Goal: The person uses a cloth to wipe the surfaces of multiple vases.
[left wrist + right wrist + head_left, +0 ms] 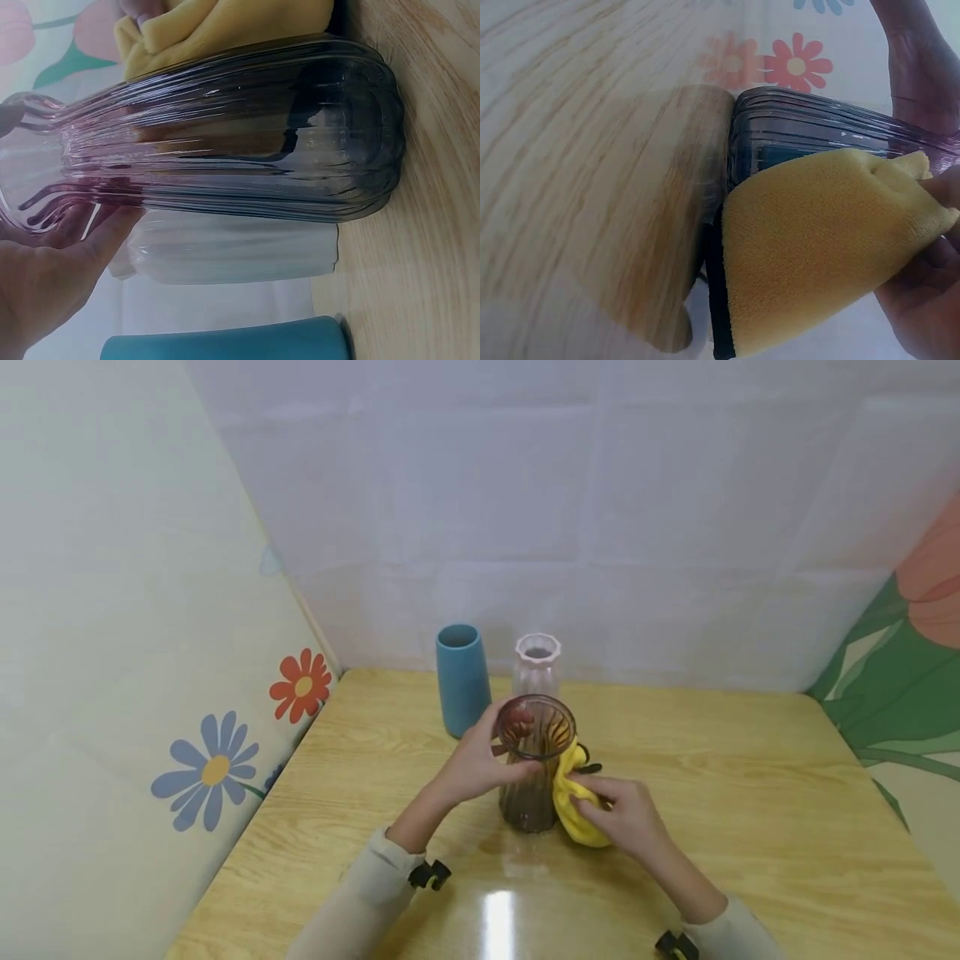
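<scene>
A ribbed, tinted glass vase [529, 802] stands on the table, purplish at the neck and dark grey toward its base. My left hand [476, 762] grips it around the neck, just under the flared rim. My right hand [626, 814] pinches a yellow cloth [581, 818] with a dark edge, which hangs against the vase's right side. In the right wrist view the cloth [832, 240] covers part of the vase [780, 127]. The left wrist view shows the vase [247, 135] close up, with the cloth behind it.
A blue vase [462, 685] stands behind the left hand. Beside it, a pale pink vase [537, 668] is partly hidden by the glass vase. The wooden table [750, 793] meets a white sheet [675, 527] at the back and flower-printed panels on both sides.
</scene>
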Available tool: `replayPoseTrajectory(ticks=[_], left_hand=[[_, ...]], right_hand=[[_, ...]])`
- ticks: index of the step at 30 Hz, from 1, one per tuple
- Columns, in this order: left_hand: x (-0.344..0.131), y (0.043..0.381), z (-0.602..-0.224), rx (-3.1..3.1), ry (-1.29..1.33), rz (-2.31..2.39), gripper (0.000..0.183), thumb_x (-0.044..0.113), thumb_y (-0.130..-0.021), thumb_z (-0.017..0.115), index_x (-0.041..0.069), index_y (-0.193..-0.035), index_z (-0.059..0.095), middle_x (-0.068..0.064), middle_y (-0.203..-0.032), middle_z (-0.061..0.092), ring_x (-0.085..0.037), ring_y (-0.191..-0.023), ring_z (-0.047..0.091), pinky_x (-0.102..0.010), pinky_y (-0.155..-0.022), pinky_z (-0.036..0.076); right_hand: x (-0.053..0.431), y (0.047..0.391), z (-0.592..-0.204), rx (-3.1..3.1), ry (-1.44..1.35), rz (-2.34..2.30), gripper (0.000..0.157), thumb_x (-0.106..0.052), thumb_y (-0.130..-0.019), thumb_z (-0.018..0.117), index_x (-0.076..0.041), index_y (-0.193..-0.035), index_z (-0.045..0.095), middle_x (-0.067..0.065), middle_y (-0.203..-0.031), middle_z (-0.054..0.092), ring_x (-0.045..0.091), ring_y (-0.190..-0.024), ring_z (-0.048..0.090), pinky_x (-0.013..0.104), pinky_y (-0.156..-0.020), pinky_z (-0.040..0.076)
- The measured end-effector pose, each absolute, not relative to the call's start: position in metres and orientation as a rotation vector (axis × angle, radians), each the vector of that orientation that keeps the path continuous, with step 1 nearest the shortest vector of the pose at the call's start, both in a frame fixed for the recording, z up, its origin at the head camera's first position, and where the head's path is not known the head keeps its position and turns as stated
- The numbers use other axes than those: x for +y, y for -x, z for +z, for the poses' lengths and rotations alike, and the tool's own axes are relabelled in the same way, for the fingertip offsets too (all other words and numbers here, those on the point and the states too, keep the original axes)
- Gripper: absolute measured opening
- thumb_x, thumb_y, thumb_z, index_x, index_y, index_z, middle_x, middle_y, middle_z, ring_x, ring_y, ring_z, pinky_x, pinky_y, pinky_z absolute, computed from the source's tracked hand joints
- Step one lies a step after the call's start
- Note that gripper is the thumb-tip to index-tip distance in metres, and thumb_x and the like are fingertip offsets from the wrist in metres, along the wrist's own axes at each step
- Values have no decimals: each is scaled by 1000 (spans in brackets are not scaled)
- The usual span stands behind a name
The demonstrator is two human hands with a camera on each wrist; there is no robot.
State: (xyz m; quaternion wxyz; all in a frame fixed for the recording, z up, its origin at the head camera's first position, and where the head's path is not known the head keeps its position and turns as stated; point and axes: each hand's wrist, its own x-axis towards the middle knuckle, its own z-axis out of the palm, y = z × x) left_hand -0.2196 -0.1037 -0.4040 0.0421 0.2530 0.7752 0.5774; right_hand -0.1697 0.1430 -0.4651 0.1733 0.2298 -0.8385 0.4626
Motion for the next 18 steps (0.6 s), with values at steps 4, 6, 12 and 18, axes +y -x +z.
replayPoseTrajectory(ticks=[4,6,12,18], left_hand=[[-104,220,-402,2350,-791,1772,89,14,-81,85,15,-154,33,-10,-144,51,-31,-130,55,-49,-103,50],[-105,220,-402,2336,-796,1778,88,14,-82,84,15,-154,34,-10,-143,51,-31,-130,54,-49,-104,50],[-107,221,-401,2296,-810,1787,87,11,-82,84,15,-153,34,-10,-143,51,-30,-130,54,-48,-103,50],[-110,223,-402,2275,-800,1771,87,13,-82,83,17,-154,33,-10,-144,49,-30,-130,53,-49,-104,49]], right_hand=[[145,170,-465,-2435,-682,1286,28,2,-79,78,-7,-106,80,8,-102,78,14,-90,73,29,-73,60],[146,170,-465,-2478,-686,1282,29,1,-79,78,-8,-107,80,7,-102,78,17,-93,74,30,-77,61],[150,169,-464,-2611,-731,1312,27,-1,-81,75,-6,-107,79,13,-102,77,4,-71,63,21,-57,52],[151,169,-461,-2699,-818,1269,25,-1,-82,73,-6,-105,80,6,-95,78,0,-69,56,19,-58,50]])
